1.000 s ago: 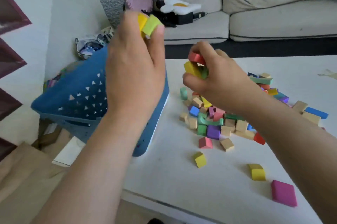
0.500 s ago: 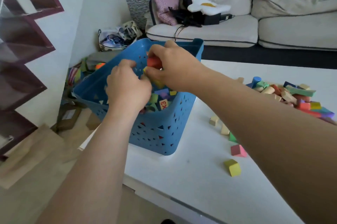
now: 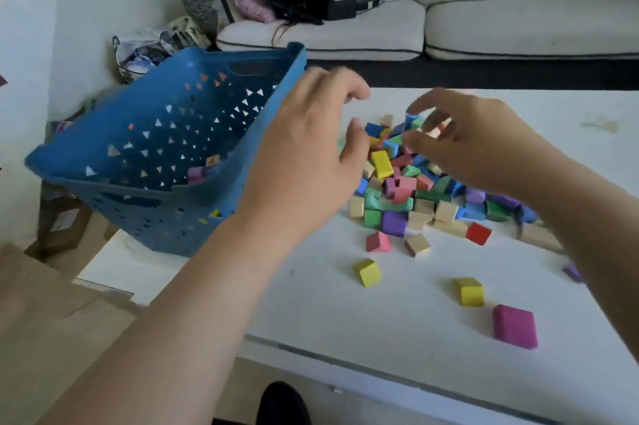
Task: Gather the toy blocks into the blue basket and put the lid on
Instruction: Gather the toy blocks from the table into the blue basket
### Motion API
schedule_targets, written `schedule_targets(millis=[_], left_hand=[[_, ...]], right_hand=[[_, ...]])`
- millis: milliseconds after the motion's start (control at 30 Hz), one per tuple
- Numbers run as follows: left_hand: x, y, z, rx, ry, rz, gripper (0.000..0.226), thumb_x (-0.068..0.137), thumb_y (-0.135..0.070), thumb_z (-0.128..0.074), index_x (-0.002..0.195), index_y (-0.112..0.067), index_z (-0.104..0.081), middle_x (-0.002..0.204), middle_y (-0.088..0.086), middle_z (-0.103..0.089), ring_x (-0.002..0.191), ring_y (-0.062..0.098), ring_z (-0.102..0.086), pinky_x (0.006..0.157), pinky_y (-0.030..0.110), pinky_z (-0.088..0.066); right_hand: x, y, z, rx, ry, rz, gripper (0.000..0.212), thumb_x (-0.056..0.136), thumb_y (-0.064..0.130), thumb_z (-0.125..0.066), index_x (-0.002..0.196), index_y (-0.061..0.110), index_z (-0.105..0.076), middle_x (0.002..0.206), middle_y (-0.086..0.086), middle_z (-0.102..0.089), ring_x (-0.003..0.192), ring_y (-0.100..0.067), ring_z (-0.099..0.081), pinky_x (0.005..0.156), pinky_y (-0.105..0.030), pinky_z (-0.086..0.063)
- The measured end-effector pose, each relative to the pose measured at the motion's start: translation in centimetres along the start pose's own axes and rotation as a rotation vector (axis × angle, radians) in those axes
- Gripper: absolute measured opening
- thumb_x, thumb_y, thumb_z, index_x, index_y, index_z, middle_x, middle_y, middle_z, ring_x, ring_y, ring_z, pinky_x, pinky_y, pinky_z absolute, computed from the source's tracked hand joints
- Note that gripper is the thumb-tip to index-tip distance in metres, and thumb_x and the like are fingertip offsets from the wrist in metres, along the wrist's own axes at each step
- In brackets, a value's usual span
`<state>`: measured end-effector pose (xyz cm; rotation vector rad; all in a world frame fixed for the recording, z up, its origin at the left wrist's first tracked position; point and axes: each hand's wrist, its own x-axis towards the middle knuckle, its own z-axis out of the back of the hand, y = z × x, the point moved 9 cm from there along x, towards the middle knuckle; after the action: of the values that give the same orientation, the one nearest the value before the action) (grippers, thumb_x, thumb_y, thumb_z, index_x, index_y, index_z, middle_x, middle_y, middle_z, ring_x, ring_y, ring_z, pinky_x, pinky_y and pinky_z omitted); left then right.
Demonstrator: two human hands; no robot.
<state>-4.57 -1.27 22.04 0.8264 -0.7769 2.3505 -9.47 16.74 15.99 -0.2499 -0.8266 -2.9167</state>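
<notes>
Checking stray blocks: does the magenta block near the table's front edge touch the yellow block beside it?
Apart. The head view shows bare white table between the magenta block and the yellow block.

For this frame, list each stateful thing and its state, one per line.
Blue basket: lidless, looks tilted, a few blocks inside.
Block pile: heaped on the white table.
Yellow block: loose, lying alone.
Magenta block: loose, near the table edge.
Left hand: open, empty.
Right hand: fingers spread over the pile.
</notes>
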Motion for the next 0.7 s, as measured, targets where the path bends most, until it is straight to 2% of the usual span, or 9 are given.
schedule_targets(millis=[100,200,300,400,500,567,633,700], left_hand=[[-2.1,-0.2,-6.8,-0.006,0.337,0.070,0.029,0.092,-0.023,-0.064,0.120,-0.028,-0.057,0.117,-0.011,-0.052,0.097,0.008,-0.057,0.081,0.030,-0.051],[-4.9,0.7,-12.3,0.087,0.670,0.167,0.041,0.089,-0.033,-0.068,0.127,-0.037,-0.050,0.126,-0.010,-0.048,0.105,0.015,-0.057,0.080,0.032,-0.047],[-8.2,1.9,-16.0,0.243,1.009,0.241,0.054,0.087,-0.041,-0.069,0.133,-0.039,-0.042,0.125,-0.004,-0.053,0.107,0.020,-0.057,0.079,0.033,-0.046],[-11.0,2.7,-17.9,0.394,1.244,0.286,0.056,0.084,-0.041,-0.073,0.131,-0.035,-0.043,0.124,-0.002,-0.055,0.103,0.022,-0.056,0.087,0.034,-0.050],[-12.3,3.1,-19.0,0.426,1.289,0.350,0.054,0.084,-0.040,-0.074,0.127,-0.030,-0.043,0.128,0.001,-0.055,0.105,0.023,-0.056,0.090,0.036,-0.051],[-12.3,3.5,-19.4,0.445,1.249,0.382,0.055,0.086,-0.038,-0.073,0.129,-0.024,-0.043,0.127,0.004,-0.056,0.107,0.025,-0.058,0.086,0.035,-0.051],[-11.9,4.1,-19.5,0.487,1.170,0.413,0.060,0.089,-0.031,-0.070,0.136,-0.013,-0.037,0.123,0.010,-0.058,0.105,0.029,-0.060,0.074,0.033,-0.047],[-11.5,4.7,-19.5,0.478,1.088,0.486,0.066,0.091,-0.026,-0.069,0.140,-0.005,-0.030,0.113,0.012,-0.059,0.099,0.030,-0.061,0.067,0.032,-0.042]], right_hand=[[-3.2,-6.4,-1.0,-0.132,0.125,-0.107,0.035,0.087,0.054,-0.064,0.116,0.036,-0.058,0.104,0.005,-0.063,0.083,-0.016,-0.061,0.072,-0.033,-0.049],[-6.1,-11.1,-2.3,-0.317,0.372,-0.161,0.033,0.083,0.060,-0.065,0.106,0.037,-0.058,0.098,0.011,-0.060,0.087,-0.014,-0.055,0.077,-0.033,-0.047],[-8.7,-13.5,-3.7,-0.368,0.589,-0.185,0.043,0.073,0.066,-0.073,0.102,0.039,-0.056,0.088,0.017,-0.055,0.082,-0.008,-0.054,0.068,-0.029,-0.042],[-11.9,-14.6,-6.8,-0.387,0.799,-0.209,0.062,0.060,0.067,-0.082,0.102,0.033,-0.051,0.081,0.006,-0.066,0.071,-0.011,-0.065,0.054,-0.026,-0.044],[-14.1,-14.7,-9.3,-0.371,0.856,-0.210,0.069,0.053,0.061,-0.089,0.093,0.028,-0.043,0.068,0.002,-0.064,0.050,-0.010,-0.061,0.043,-0.021,-0.044],[-14.1,-14.6,-10.1,-0.388,0.827,-0.186,0.069,0.057,0.056,-0.089,0.094,0.025,-0.040,0.069,0.002,-0.062,0.053,-0.009,-0.060,0.045,-0.023,-0.044],[-13.4,-14.7,-9.9,-0.412,0.752,-0.179,0.071,0.062,0.052,-0.088,0.107,0.023,-0.041,0.076,0.005,-0.054,0.060,-0.006,-0.053,0.045,-0.021,-0.037],[-12.5,-14.8,-9.4,-0.409,0.663,-0.185,0.085,0.066,0.050,-0.087,0.129,0.021,-0.039,0.083,0.007,-0.046,0.065,-0.007,-0.047,0.046,-0.020,-0.031]])
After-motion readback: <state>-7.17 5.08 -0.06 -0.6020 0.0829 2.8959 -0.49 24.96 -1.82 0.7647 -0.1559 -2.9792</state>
